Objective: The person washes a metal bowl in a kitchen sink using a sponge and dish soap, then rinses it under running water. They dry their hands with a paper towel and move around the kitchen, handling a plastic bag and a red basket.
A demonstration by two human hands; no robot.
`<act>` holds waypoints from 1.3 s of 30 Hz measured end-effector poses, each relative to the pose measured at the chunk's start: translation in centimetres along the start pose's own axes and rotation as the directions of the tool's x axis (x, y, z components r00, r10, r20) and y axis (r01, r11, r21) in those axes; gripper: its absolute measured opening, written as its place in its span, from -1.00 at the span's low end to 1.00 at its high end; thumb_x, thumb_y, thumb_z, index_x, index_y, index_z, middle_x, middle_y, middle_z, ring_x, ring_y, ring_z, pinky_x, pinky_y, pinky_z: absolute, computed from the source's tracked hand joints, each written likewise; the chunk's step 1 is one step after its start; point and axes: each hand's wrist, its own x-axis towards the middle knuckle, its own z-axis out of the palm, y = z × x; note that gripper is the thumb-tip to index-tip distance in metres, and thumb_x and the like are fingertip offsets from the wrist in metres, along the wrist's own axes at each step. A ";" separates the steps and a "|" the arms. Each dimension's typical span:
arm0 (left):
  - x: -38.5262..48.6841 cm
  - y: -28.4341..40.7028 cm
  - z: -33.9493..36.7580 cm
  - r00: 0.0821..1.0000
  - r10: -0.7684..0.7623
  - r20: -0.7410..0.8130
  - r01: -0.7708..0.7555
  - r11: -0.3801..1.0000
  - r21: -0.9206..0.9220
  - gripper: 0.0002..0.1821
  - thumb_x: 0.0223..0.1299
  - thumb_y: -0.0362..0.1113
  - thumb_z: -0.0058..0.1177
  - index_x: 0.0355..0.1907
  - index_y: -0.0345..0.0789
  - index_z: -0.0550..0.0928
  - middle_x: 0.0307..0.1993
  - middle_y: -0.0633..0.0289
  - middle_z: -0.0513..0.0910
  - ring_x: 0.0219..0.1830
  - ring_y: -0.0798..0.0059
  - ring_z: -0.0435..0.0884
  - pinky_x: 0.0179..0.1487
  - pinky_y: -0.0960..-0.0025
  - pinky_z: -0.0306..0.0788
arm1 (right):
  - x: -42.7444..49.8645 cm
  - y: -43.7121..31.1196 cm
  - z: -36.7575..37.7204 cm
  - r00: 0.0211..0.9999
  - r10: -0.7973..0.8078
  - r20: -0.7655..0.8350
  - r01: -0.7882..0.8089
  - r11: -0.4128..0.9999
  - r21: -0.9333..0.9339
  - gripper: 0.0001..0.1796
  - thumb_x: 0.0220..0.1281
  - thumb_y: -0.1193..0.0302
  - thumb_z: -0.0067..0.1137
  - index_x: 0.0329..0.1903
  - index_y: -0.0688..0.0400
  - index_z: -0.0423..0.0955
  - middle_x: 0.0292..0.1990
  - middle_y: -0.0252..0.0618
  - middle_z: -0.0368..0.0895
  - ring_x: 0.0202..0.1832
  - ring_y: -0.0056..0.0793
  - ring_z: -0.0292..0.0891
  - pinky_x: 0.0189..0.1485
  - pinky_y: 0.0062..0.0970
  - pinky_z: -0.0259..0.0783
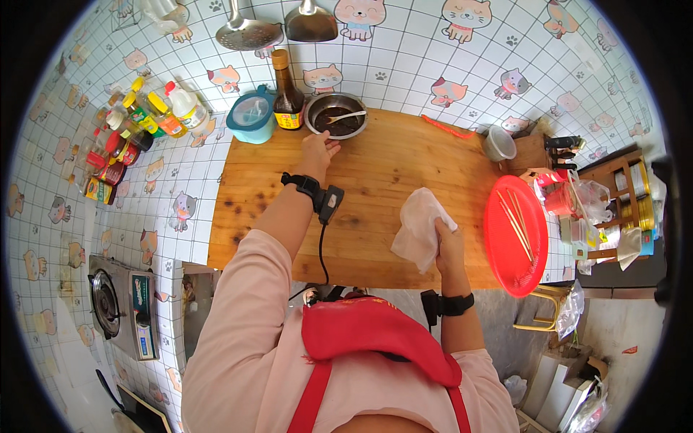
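At the near rim of a metal bowl [310,123] is my left hand [320,151], its fingers touching or just beside the rim; whether it grips is unclear. Dark liquid and a white spoon [349,115] are in the bowl. My right hand [450,246] holds a whitish cloth [417,230] over the right part of the wooden board [368,173]. Left of the bowl stand a dark sauce bottle [288,100] with an orange cap and a teal lidded container [252,122]. Both wrists wear black straps with small devices.
A red plastic tray [495,238] with several wooden sticks [518,227] lies at the right edge. Behind it are a plastic tub [499,144] and a knife block [528,154]. Several condiment bottles [162,111] stand at left, above a gas stove [124,308]. A cable hangs from the left wrist.
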 end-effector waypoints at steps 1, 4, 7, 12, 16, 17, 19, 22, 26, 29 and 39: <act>0.4 -0.2 0.1 1.000 -0.013 -0.028 0.012 0.999 -0.041 -0.82 0.15 -0.42 -0.02 -0.20 -0.39 0.38 -0.35 0.05 0.45 -0.33 0.18 0.52 -0.23 0.17 0.53 | -0.1 0.0 -0.2 1.000 -0.015 -0.002 0.015 1.000 -0.013 -0.65 0.23 0.39 0.01 -0.01 0.35 0.38 -0.13 -0.17 0.53 -0.14 -0.42 0.48 -0.13 -0.49 0.43; 0.9 -0.6 -0.3 1.000 0.010 0.002 -0.010 0.999 -0.031 -0.89 0.15 -0.45 -0.06 -0.26 -0.40 0.40 -0.39 0.08 0.47 -0.39 0.25 0.53 -0.26 0.19 0.54 | -0.1 -0.3 -1.0 1.000 -0.011 0.019 0.008 0.990 0.144 -0.62 0.26 0.33 -0.03 0.03 0.34 0.35 -0.08 -0.18 0.51 -0.10 -0.44 0.46 -0.08 -0.50 0.40; 0.4 -0.5 -1.1 0.999 0.039 0.038 -0.041 0.997 0.070 -0.92 0.15 -0.45 -0.07 -0.30 -0.38 0.40 -0.45 0.13 0.47 -0.46 0.32 0.52 -0.31 0.22 0.54 | 0.2 -0.9 -1.7 0.999 -0.031 0.024 0.026 0.982 0.186 -0.61 0.28 0.30 -0.06 0.04 0.33 0.34 -0.08 -0.20 0.50 -0.09 -0.47 0.45 -0.06 -0.52 0.38; -2.0 -0.2 -3.0 0.995 0.006 0.098 -0.029 0.972 0.234 -0.94 0.15 -0.45 -0.06 -0.32 -0.34 0.40 -0.50 0.19 0.48 -0.53 0.40 0.50 -0.37 0.26 0.52 | 1.0 -0.8 -2.3 0.998 -0.056 -0.042 0.052 0.994 -0.097 -0.65 0.27 0.32 -0.06 -0.02 0.32 0.37 -0.17 -0.23 0.51 -0.17 -0.52 0.45 -0.13 -0.54 0.38; -4.4 -0.1 -4.8 0.982 -0.091 0.166 0.036 0.949 0.312 -0.93 0.16 -0.45 -0.05 -0.31 -0.33 0.39 -0.50 0.19 0.48 -0.53 0.42 0.51 -0.38 0.26 0.51 | 1.5 0.0 -2.1 0.994 -0.084 -0.068 0.073 0.985 -0.158 -0.70 0.25 0.35 -0.05 -0.08 0.31 0.40 -0.25 -0.26 0.52 -0.26 -0.55 0.45 -0.23 -0.57 0.37; -4.9 -0.1 -5.2 0.971 -0.123 0.203 0.051 0.943 0.328 -0.92 0.16 -0.44 -0.05 -0.31 -0.33 0.39 -0.50 0.19 0.48 -0.54 0.42 0.51 -0.37 0.26 0.51 | 1.6 0.1 -2.1 0.996 -0.081 -0.044 0.075 0.988 -0.137 -0.71 0.25 0.36 -0.04 -0.10 0.32 0.41 -0.26 -0.26 0.53 -0.27 -0.56 0.45 -0.25 -0.58 0.37; -6.2 0.0 -6.1 0.950 -0.198 0.243 0.095 0.921 0.378 -0.92 0.16 -0.44 -0.05 -0.30 -0.32 0.38 -0.49 0.20 0.49 -0.53 0.43 0.51 -0.37 0.26 0.50 | 1.6 0.2 -2.0 0.995 -0.073 -0.068 0.059 0.980 -0.189 -0.73 0.24 0.37 -0.04 -0.12 0.31 0.42 -0.29 -0.27 0.53 -0.30 -0.58 0.45 -0.28 -0.59 0.36; -8.2 0.1 -6.9 0.931 -0.266 0.249 0.142 0.895 0.424 -0.93 0.19 -0.42 -0.07 -0.30 -0.31 0.38 -0.49 0.21 0.50 -0.53 0.44 0.50 -0.34 0.29 0.48 | 1.5 0.1 -2.1 0.996 -0.071 -0.057 0.057 0.975 -0.216 -0.75 0.23 0.38 -0.04 -0.15 0.30 0.42 -0.31 -0.28 0.53 -0.33 -0.61 0.44 -0.30 -0.60 0.35; -11.3 0.2 -7.0 0.931 -0.301 0.206 0.186 0.878 0.440 -0.91 0.22 -0.41 -0.08 -0.23 -0.29 0.37 -0.50 0.21 0.51 -0.55 0.44 0.50 -0.34 0.29 0.47 | 1.0 -0.6 -2.2 0.989 -0.132 -0.072 0.109 0.957 -0.267 -0.78 0.22 0.40 -0.03 -0.18 0.30 0.43 -0.32 -0.29 0.52 -0.34 -0.62 0.43 -0.30 -0.61 0.35; -13.6 0.2 -6.1 0.998 0.005 0.057 -0.041 0.755 0.654 -0.90 0.18 -0.43 -0.06 -0.23 -0.30 0.44 -0.48 0.17 0.52 -0.52 0.43 0.52 -0.33 0.32 0.46 | 1.1 -1.1 -2.1 0.982 -0.176 -0.065 0.140 0.916 -0.375 -0.76 0.20 0.44 -0.03 -0.13 0.30 0.42 -0.29 -0.28 0.53 -0.30 -0.62 0.43 -0.27 -0.61 0.36; -15.5 -2.9 1.2 0.350 0.103 0.931 -0.875 -0.319 0.364 -0.66 0.08 -0.33 0.00 -0.04 -0.30 0.49 -0.10 0.01 0.52 0.04 0.12 0.40 0.09 0.29 0.28 | 2.3 -3.3 3.3 0.970 -0.234 0.066 0.243 0.914 -0.326 -0.70 0.26 0.41 -0.05 -0.02 0.30 0.41 -0.25 -0.28 0.54 -0.28 -0.61 0.45 -0.24 -0.60 0.38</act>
